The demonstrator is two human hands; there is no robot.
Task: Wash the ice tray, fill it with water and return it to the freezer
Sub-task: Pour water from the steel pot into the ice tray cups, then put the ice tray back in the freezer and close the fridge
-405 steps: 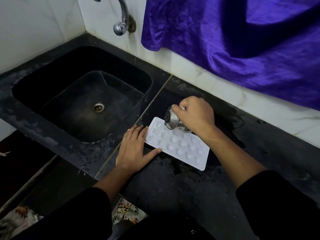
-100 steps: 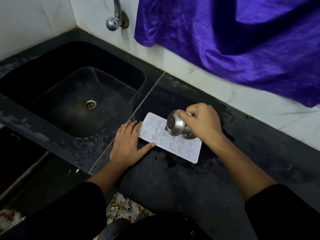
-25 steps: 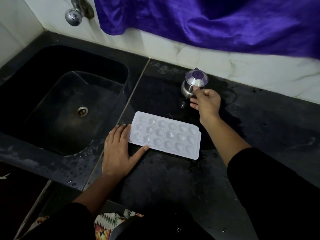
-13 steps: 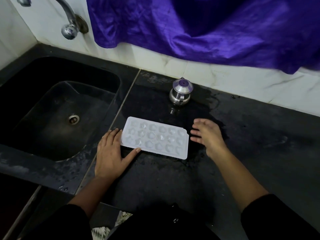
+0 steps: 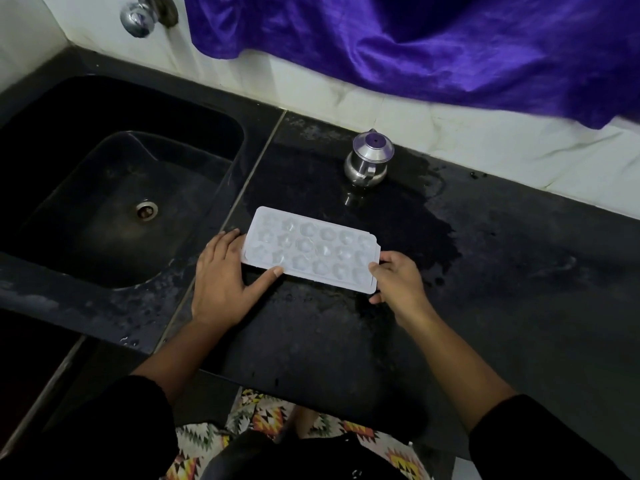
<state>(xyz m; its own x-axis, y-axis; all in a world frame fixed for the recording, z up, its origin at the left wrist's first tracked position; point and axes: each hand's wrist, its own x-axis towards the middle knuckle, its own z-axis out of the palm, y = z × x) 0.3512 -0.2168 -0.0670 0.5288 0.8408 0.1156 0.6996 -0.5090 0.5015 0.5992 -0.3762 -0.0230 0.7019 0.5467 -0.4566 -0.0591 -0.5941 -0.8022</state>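
The white ice tray (image 5: 310, 252) lies flat on the wet black counter (image 5: 502, 282), just right of the sink, its cups glistening. My left hand (image 5: 221, 282) rests flat against the tray's left end, fingers straight and thumb along the near edge. At the tray's right end, my right hand (image 5: 398, 282) has its thumb and curled fingers closed on the edge. The tray's underside is hidden.
A small steel pot (image 5: 369, 164) stands upright behind the tray near the wall. The black sink (image 5: 214, 140) with its drain (image 5: 147, 210) is to the left, a tap (image 5: 138, 19) above it. A purple cloth (image 5: 415, 46) hangs over the tiled wall.
My right hand let go of the steel pot at the back of the counter, came down to the tray's right end and took hold. The left hand stayed at the left end.
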